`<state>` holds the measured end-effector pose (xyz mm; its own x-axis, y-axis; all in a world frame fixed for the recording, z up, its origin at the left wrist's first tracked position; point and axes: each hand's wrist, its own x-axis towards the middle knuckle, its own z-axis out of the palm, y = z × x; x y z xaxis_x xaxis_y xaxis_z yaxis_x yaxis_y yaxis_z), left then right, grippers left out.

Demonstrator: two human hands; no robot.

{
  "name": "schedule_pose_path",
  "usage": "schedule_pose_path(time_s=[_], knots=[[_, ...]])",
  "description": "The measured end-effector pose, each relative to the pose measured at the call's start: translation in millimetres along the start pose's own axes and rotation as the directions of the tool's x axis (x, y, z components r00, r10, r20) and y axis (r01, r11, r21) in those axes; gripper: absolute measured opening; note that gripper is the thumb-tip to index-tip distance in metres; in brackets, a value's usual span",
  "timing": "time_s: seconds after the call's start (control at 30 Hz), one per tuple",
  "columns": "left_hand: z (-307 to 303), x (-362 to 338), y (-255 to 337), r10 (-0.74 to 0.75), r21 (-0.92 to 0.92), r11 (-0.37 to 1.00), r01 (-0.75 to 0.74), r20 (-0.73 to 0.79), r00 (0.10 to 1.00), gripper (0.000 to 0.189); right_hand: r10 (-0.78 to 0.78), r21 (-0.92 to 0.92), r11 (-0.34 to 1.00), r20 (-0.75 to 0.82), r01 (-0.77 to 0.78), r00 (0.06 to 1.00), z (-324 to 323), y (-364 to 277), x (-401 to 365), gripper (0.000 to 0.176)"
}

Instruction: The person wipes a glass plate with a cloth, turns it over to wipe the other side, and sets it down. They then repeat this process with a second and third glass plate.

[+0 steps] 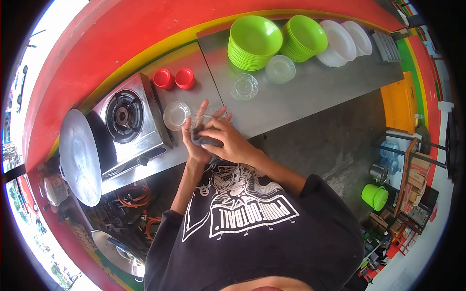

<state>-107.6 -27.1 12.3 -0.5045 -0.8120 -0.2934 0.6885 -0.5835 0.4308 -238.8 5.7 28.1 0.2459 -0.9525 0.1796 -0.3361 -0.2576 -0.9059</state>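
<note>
1. The left hand [193, 148] grasps a clear dish [211, 113] from the side, its fingers spread around the rim; the right hand [232, 142] grasps a dark cloth [197, 137], its fingers reaching over the dish; dish and cloth are together, held up in front of the shirt [247, 208].
2. The fingers cover part of the dish, so how much of it the cloth touches cannot be told; the contact looks like light rubbing, which is a judgement.
3. A good hold keeps the left fingers firm at the rim and off the surface being rubbed; the right fingers do best with cloth between them and the dish, pressing evenly; smooth clear ware may slip, so gentle pressure suits it better than a hard squeeze.
4. Another clear dish [176, 115] lies on the metal counter [301, 101], just beside the left hand; two red cups [174, 78] stand behind it, and the gas stove [124, 116] is to its left; elbows kept in and movements small would spare them all a knock.
</note>
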Motion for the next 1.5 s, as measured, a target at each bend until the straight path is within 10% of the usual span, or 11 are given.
schedule_pose_path(time_s=[0.23,0.47,0.67,0.77,0.8,0.9,1.0,1.13,1.5], knots=[[9.0,5.5,-1.5,0.116,0.107,0.99,-0.096,-0.205,0.972,0.083,-0.023,-0.348,0.935,-0.245,-0.065,0.969,-9.1,11.8,14.5,0.043],[18.5,19.3,-6.6,0.082,0.108,0.992,-0.071,-0.106,0.991,0.086,0.109,-0.306,0.935,-0.228,-0.177,0.967,-20.7,30.6,-4.3,0.038],[18.5,50.6,-25.5,0.117,0.078,0.991,-0.108,-0.132,0.984,0.086,0.207,0.226,0.964,-0.318,-0.138,0.925,-37.6,62.1,-20.8,0.033],[27.2,71.7,-32.8,0.109,0.135,0.987,-0.088,-0.158,0.981,0.089,0.524,0.559,0.769,-0.273,-0.31,0.807,-41.5,83.4,-30.7,0.045],[24.2,76.4,-34.1,0.095,0.148,0.986,-0.073,-0.145,0.985,0.087,0.7,0.749,0.484,-0.021,-0.452,0.714,-58.6,75.6,-26.1,0.051],[4.8,86.8,-40.3,0.037,0.268,0.963,0.005,-0.15,0.988,0.079,0.773,0.845,0.367,-0.045,-0.388,0.632,-56.3,97.1,-21.5,0.053],[-6.6,100.8,-51.7,0.061,0.575,0.815,0.072,-0.209,0.976,0.053,0.782,0.752,0.449,-0.07,-0.482,0.619,-65.5,128.0,-24.5,0.042],[-21.5,121.4,-60.2,0.145,0.989,0.059,0.139,-0.146,0.979,0.037,0.78,0.598,0.571,-0.18,-0.563,0.599,-82.0,162.7,-29.7,0.036],[-29.2,168.9,-99.6,0.379,0.94,-0.018,0.34,-0.308,0.873,0.032,0.663,0.302,0.741,-0.468,-0.599,0.584,-88.9,215.9,-16.7,0.043]])
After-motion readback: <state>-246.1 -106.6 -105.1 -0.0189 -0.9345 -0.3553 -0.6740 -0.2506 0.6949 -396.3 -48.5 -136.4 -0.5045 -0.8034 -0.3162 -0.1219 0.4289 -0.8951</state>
